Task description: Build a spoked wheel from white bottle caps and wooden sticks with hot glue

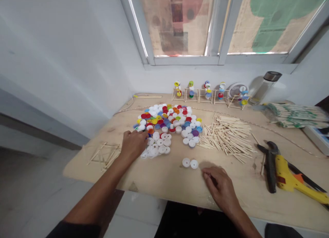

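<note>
The left hand reaches palm down to the left edge of a pile of bottle caps, its fingers bent among them; whether it pinches one I cannot tell, as the fingertips are hidden. The right hand rests near the front edge of the wooden table, part open with loosely curled fingers. Just beside its fingertips, to the left, two white caps lie side by side, apart from the pile.

The pile spreads across the middle of the table, mostly white caps at the front and mixed colours behind. Touching its right side is a heap of thin wooden sticks. Left of the left hand lies a small stick frame.

Farther right, a black-handled cutting tool lies beside a yellow glue gun. Along the wall stand five small stick stands with coloured caps stacked in them, then a round fan behind the last two and a clear bottle, tilted in this view. Packets of sticks lie at the far right, and a thin cord runs across the back.
</note>
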{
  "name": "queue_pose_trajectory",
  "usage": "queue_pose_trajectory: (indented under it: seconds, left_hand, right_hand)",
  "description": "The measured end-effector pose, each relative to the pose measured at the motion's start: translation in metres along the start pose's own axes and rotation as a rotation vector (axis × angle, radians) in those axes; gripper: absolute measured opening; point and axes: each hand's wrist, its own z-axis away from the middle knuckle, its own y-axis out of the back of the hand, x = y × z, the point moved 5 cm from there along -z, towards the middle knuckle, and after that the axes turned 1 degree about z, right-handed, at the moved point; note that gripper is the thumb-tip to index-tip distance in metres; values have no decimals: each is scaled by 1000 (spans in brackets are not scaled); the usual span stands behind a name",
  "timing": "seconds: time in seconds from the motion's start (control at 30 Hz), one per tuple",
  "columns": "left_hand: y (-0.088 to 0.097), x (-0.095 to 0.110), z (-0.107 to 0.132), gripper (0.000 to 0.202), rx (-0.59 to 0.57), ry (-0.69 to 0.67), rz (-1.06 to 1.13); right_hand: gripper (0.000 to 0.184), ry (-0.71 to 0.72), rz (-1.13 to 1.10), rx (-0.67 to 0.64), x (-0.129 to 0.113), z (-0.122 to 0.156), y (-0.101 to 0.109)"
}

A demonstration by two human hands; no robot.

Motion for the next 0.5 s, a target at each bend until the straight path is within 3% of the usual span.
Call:
queue_pose_trajectory:
  seconds: [0.27,0.5]
  left_hand:
    - [5,4,0,28,33,24,-3]
    - [15,-7,6,26,68,78,34]
  right_hand:
    - [17,3,-6,13,-1,0,2]
    - [16,2,-10,8,-2,-1,2]
